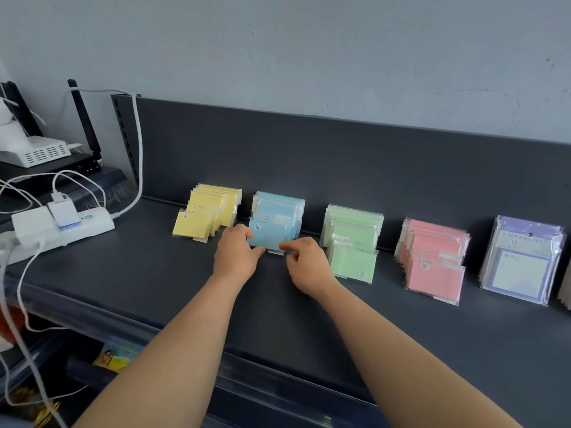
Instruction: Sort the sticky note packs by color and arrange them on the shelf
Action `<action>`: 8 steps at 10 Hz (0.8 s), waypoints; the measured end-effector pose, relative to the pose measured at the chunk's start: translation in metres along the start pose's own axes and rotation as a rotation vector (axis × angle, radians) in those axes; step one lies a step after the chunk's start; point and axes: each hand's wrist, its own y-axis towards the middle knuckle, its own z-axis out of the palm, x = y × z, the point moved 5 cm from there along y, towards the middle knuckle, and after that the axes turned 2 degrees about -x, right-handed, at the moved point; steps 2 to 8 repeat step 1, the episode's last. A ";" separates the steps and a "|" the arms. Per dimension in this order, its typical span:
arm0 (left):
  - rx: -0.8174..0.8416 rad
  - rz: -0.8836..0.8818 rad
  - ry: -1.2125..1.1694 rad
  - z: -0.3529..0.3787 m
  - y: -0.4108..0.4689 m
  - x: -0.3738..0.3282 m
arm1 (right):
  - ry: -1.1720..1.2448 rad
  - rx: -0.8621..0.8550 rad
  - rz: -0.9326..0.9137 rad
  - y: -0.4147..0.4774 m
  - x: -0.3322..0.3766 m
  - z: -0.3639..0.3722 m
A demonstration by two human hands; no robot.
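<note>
Blue pack [268, 231] sits between your grips, long axis crosswise: left grip [238, 251] holds left edge, right grip [304, 262] pinches bottom flap; blue stack [278, 205] directly behind.

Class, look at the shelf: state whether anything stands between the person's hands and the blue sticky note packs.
Nothing visible does. The left hand and right hand both grip the front blue pack at its lower edge.

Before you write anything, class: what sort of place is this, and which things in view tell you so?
Probably a stationery shop: a dark metal display shelf with a slotted upright, holding many sealed sticky note packs in colour rows.
</note>
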 end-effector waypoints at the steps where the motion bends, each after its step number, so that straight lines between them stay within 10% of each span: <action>1: -0.060 0.022 0.045 -0.008 -0.004 -0.006 | -0.020 -0.091 -0.044 -0.006 0.005 -0.013; 8: -0.060 0.022 0.045 -0.008 -0.004 -0.006 | -0.020 -0.091 -0.044 -0.006 0.005 -0.013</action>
